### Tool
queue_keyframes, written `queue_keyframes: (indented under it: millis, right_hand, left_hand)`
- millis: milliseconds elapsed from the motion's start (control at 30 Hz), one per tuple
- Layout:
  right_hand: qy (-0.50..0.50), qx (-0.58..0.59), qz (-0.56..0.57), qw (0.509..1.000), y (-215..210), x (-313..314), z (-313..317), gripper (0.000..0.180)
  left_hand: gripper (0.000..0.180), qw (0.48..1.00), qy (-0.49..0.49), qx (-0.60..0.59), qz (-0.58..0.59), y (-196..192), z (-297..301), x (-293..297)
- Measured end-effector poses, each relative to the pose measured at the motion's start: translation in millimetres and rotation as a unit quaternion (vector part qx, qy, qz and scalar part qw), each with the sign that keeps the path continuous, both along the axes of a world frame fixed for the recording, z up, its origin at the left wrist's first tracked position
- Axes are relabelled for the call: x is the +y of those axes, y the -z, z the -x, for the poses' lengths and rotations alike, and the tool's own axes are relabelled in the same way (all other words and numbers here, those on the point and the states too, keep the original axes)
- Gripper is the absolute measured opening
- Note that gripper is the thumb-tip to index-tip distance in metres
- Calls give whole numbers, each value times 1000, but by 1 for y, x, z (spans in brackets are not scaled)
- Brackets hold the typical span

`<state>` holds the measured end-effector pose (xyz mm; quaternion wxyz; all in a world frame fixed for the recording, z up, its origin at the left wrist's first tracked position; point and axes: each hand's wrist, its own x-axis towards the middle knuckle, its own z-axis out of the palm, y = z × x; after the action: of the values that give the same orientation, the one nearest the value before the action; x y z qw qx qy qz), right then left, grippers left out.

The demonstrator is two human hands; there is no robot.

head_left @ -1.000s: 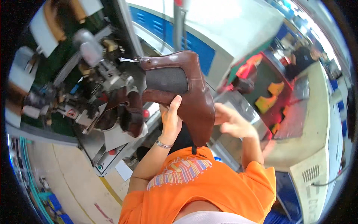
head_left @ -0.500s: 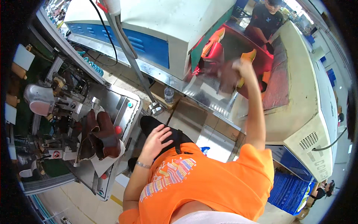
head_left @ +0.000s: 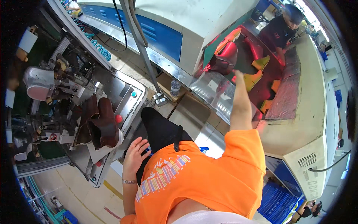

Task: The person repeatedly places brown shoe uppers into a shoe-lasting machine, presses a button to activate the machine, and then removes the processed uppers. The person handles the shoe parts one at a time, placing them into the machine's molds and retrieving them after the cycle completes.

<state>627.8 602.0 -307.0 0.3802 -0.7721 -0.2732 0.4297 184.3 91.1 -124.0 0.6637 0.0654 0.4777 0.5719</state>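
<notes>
My right arm reaches to the red-lit conveyor between two machine housings. There my right hand (head_left: 238,76) is beside the lower edge of a dark brown boot (head_left: 223,64); its fingers are too small and red-lit to tell whether they still grip it. Yellow-orange shoe pieces (head_left: 253,79) and red-lit ones lie around that boot. My left hand (head_left: 135,157), a metal bracelet at its wrist, hangs by my black trousers, fingers apart and holding nothing. To its left, a pair of brown boots (head_left: 102,123) rests on a white sheet on the metal machine table (head_left: 128,85).
A slanted grey post (head_left: 143,48) stands between the left machine and the white-and-blue housing (head_left: 156,35). A clear bottle (head_left: 175,87) sits beneath the conveyor's edge. Across the conveyor, a person in dark clothes (head_left: 281,31) reaches in. Blue crates (head_left: 278,199) stand at lower right.
The brown boot, blurred in my right hand before, now lies on the conveyor farther left, beside another shoe. My left hand has shifted slightly down and left. The view has turned a little.
</notes>
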Motion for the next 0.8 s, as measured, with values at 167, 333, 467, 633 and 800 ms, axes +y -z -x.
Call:
queue_keyframes:
  millis: [167,333,467,633,800]
  right_hand:
    - [51,67,-154,984,56,-12,29,88]
    - [-69,62,-180,979,48,11,21,45]
    - [-88,-11,-223,971,15,34,9,10]
    - [-250,-397,-352,810,-112,6,-2,34]
    - [-316,-423,-359,770,-279,-136,75,34]
  left_hand:
    - [38,999,-18,21,43,3,0,-18]
    - [34,995,-17,57,79,5,-5,-20]
    - [33,987,25,142,64,-4,-10,-7]
    - [30,938,40,339,-57,-7,-12,-4]
    - [28,879,59,466,-86,-45,-13,-14]
